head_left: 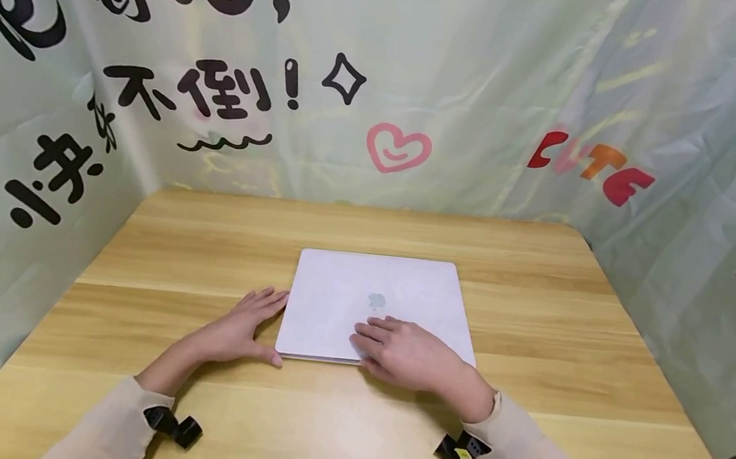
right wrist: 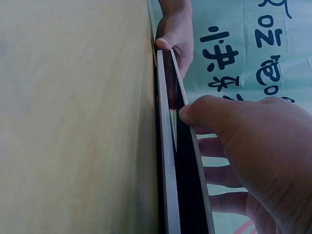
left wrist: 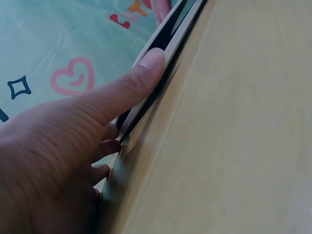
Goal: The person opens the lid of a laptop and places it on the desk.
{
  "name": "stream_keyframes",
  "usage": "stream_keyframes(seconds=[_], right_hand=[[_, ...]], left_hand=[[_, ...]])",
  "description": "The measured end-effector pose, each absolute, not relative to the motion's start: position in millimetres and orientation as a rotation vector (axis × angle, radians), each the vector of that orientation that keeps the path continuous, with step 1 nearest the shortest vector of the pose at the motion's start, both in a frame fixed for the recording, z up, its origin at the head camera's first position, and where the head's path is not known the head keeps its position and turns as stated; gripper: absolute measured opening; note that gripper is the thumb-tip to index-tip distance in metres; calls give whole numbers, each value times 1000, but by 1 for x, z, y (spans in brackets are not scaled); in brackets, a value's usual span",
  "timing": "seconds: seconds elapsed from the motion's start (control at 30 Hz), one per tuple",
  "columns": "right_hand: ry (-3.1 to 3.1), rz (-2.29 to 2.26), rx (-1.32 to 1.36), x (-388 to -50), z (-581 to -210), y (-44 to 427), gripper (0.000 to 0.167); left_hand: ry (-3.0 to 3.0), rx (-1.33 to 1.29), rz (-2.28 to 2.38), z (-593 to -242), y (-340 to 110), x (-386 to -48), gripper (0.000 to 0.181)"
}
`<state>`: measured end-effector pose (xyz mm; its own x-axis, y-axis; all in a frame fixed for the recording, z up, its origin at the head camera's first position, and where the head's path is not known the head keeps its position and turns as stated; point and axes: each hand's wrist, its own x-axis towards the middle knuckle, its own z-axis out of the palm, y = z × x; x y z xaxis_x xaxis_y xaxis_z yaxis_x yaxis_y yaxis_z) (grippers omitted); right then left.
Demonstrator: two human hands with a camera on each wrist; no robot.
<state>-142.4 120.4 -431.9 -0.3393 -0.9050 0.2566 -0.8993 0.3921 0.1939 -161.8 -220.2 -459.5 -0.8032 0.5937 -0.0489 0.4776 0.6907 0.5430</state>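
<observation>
A silver laptop [head_left: 334, 307] with an apple logo lies on the wooden table. The lid [right wrist: 201, 170] stands slightly ajar in the wrist views, with a dark narrow gap above the base [right wrist: 168, 161]. My left hand [head_left: 235, 331] rests at the laptop's left side, fingers spread along the side edge, thumb touching near the front corner. My right hand [head_left: 412, 353] lies over the front part of the lid. In the right wrist view its thumb [right wrist: 192, 113] meets the lid's front edge while the fingers lie on the outer face, pinching it.
Wood-grain table [head_left: 533, 312] surrounds the laptop. A pale printed cloth [head_left: 490, 64] with lettering and a pink heart hangs behind and along both sides. Small black cameras sit on both wrists.
</observation>
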Motion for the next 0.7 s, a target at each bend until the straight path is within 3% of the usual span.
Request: stream_keyframes(seconds=[0.57, 0.7], right_hand=[[-2137, -4, 1465, -146, -429, 120, 31], [-2100, 26, 1410, -146, -427, 120, 36]], left_hand=[[2736, 890, 751, -459, -219, -165, 110], [2730, 884, 775, -457, -218, -164, 107]])
